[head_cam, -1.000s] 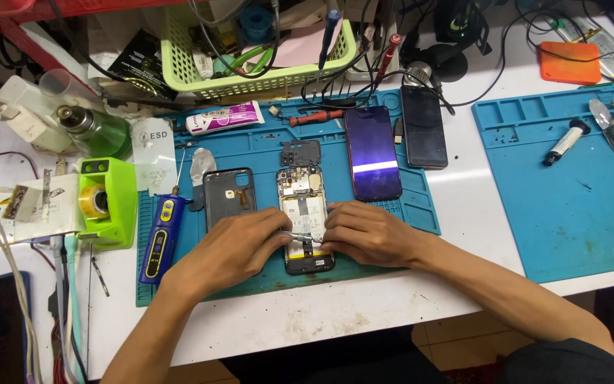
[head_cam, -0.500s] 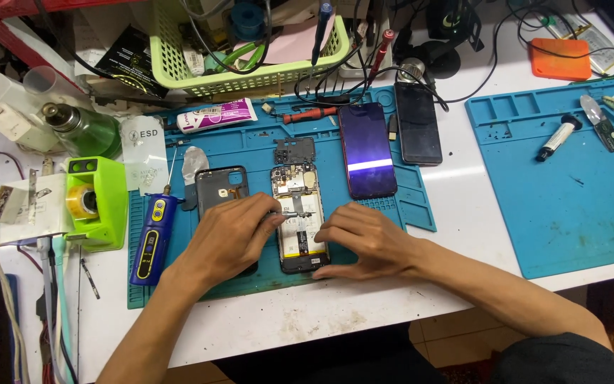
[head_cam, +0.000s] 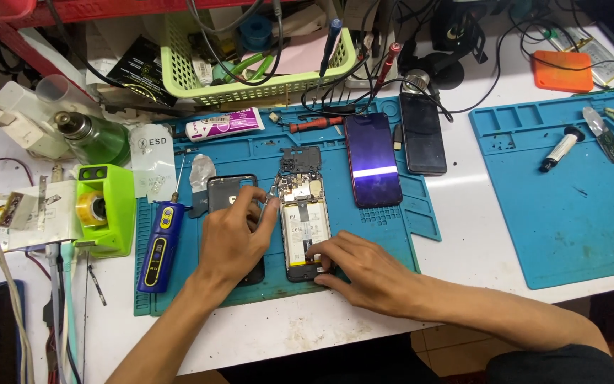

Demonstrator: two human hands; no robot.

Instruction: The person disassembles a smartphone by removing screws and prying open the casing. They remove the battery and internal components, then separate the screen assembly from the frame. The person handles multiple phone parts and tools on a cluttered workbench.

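Head view: an opened phone (head_cam: 304, 224), back cover off and circuitry exposed, is lying upright on the left blue work mat (head_cam: 264, 153), near its front edge. The right hand (head_cam: 360, 270) is resting over the phone's lower end, fingertips pressing on the bottom edge; it is bracing, not clenching. The left hand (head_cam: 234, 238) is covering a dark back cover (head_cam: 230, 192) lying just left of the phone, with thumb and forefinger pinching a small metal tweezer (head_cam: 270, 193) at the phone's upper left corner. A blue electric screwdriver (head_cam: 160, 242) is lying near the left wrist. Two dark phones (head_cam: 372, 158) (head_cam: 422, 133) are lying right of the opened one. A green tape dispenser (head_cam: 104, 206) is sitting left of the mat, a green basket (head_cam: 200, 89) behind it.
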